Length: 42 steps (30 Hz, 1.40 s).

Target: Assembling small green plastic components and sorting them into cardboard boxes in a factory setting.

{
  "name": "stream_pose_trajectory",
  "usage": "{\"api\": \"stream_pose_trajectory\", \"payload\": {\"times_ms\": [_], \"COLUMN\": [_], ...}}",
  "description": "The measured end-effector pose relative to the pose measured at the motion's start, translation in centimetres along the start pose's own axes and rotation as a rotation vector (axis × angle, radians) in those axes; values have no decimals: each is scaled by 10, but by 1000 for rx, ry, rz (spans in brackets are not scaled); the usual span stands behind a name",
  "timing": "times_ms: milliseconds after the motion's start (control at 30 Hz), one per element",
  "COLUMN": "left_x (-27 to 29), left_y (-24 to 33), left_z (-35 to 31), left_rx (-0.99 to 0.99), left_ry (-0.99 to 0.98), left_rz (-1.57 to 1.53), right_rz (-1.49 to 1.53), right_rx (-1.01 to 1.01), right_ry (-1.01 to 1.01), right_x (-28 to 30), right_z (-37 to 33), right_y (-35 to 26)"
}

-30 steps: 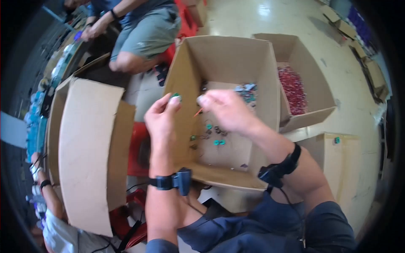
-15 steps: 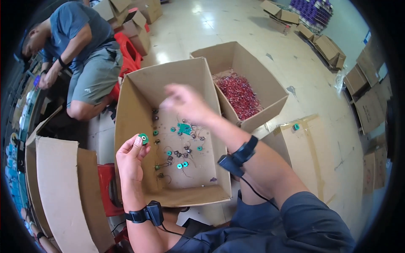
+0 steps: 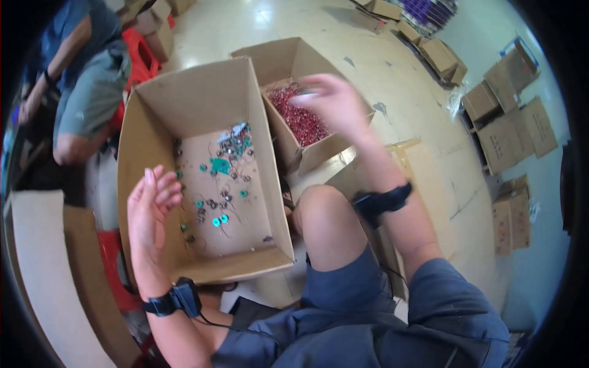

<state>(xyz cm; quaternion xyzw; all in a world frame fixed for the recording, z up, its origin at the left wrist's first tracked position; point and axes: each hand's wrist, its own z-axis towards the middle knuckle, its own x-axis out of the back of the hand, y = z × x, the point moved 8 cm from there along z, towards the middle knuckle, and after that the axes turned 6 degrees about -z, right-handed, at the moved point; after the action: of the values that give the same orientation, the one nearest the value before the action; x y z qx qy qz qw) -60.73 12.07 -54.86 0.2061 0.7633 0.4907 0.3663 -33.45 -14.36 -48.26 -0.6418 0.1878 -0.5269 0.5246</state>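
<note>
Shot from up on the head, left half of a side-by-side fisheye pair, tipped pretty steeply down past the lap. Super wide, with curvy edges and blacked-out corners. Near enough to get both forearms nice and big, plus left hand and right hand. Looks forward over the open cardboard box to the floor up top.

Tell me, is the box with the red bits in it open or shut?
Open: no lid covers the cardboard box, so the red bits inside show.
</note>
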Motion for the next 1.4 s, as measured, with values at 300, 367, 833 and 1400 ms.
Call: {"api": "stream_pose_trajectory", "payload": {"times_ms": [300,367,833,1400], "left_x": [17,16,38,65], "left_y": [3,0,7,29], "left_z": [1,1,4,-18], "left_rx": [3,4,-16,-112], "left_ry": [55,54,185,442], "left_rz": [40,37,138,194], "right_rz": [-544,-447,-401,-1122], "right_rx": [-781,-782,-14,494], "right_ry": [351,266,-200,-1489], "right_x": [249,269,28,-494], "right_z": [-64,-71,12,-148], "right_y": [309,358,26,263]}}
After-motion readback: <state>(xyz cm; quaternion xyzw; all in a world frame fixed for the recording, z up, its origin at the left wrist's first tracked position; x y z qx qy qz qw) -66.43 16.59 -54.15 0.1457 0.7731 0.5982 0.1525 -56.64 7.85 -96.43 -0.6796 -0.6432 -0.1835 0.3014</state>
